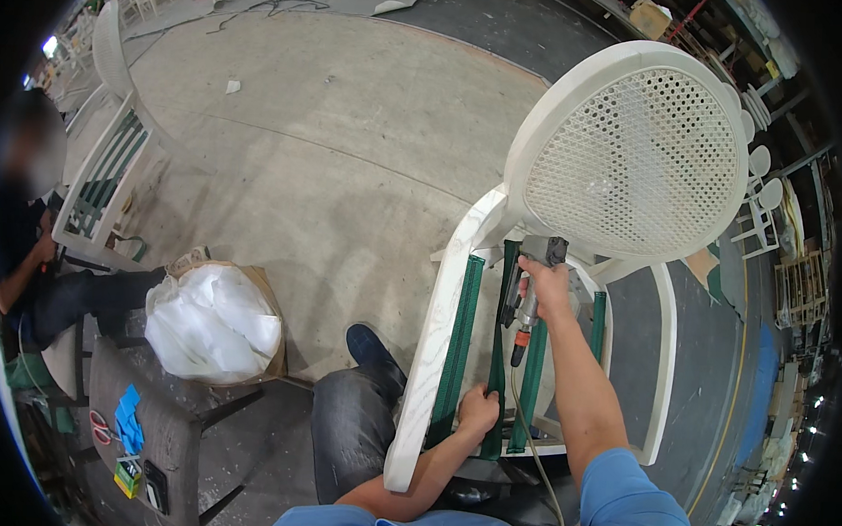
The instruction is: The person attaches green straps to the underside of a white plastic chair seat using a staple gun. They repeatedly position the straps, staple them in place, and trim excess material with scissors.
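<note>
A white wooden chair (428, 375) with a round woven cane back (638, 159) stands in front of me. Green webbing straps (457, 348) run along its open seat frame. My right hand (546, 288) is closed round a pneumatic staple gun (544, 249), held over the rear part of the seat. An air hose (532, 438) trails down from the tool toward my body. Closer to me, my left hand (479, 410) grips a loose green strap (494, 395) near the seat's front; its fingertips are partly hidden.
A box lined with white plastic (217, 321) sits at the left. Beside it, a grey padded seat (152, 407) bears scissors (102, 428), a blue cloth (128, 420), a phone (156, 487) and a small box (127, 478). A co-worker (23, 240) sits by another strapped chair (104, 187).
</note>
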The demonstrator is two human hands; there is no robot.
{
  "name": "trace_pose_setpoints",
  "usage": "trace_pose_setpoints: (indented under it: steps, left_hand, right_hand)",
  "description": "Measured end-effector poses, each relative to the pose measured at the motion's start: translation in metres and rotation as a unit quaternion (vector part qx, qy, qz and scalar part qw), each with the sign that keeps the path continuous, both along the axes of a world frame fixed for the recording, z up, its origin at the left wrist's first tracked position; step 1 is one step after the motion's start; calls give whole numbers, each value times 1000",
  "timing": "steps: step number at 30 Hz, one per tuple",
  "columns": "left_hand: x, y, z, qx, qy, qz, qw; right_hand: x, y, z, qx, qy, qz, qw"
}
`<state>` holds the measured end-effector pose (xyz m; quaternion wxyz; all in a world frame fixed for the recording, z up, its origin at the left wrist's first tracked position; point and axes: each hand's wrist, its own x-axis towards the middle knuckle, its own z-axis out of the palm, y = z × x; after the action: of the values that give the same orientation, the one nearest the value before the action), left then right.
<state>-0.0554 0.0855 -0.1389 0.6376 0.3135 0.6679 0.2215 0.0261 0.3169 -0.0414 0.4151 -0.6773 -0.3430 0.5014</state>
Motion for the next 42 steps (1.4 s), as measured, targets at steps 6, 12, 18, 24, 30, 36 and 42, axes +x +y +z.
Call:
trace_pose_setpoints:
  steps: [6, 12, 18, 24, 30, 36, 42]
  left_hand:
    - [-1, 1, 4, -3, -5, -9, 1000]
    - [-1, 1, 5, -8, 10, -19, 1000]
    - [1, -1, 8, -11, 9, -11, 1000]
    - [0, -3, -1, -11, 18, -1, 1000]
    - [0, 0, 6, -9, 19, -39, 999]
    - [5, -8, -2, 11, 29, 12, 999]
    - [2, -3, -4, 2, 10, -9, 1000]
  right_hand:
    - [6, 3, -4, -3, -8, -4, 1000]
    - [8, 3, -7, 2, 1, 15, 1000]
    - [9, 4, -11, -7, -14, 18, 1000]
    - [-2, 8, -4, -13, -39, 34, 999]
    - [-2, 8, -5, -12, -35, 39, 999]
    - [-4, 9, -6, -24, -41, 40, 998]
    - [-4, 7, -3, -14, -30, 43, 999]
